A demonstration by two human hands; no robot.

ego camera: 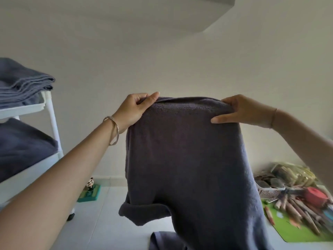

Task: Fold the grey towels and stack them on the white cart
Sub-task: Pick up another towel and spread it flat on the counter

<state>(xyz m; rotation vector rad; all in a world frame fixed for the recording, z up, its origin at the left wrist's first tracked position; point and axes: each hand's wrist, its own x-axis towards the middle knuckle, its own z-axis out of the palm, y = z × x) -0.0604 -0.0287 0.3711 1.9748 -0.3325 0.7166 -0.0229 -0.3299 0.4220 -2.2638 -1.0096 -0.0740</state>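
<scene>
Plain white wall [162, 60]; tiled floor [108, 213]

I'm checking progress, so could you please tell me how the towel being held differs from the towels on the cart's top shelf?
The held towel hangs loose, gripped at its top corners by the left hand and right hand; the stacked towels lie folded flat on the cart. The held towel is a single one and looks darker; the stacked towels are several and look bluer. Both are grey terry cloth.

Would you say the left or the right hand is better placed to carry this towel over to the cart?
Probably the left hand: it grips the dark grey terry towel on the side nearest the white plastic cart.
</scene>
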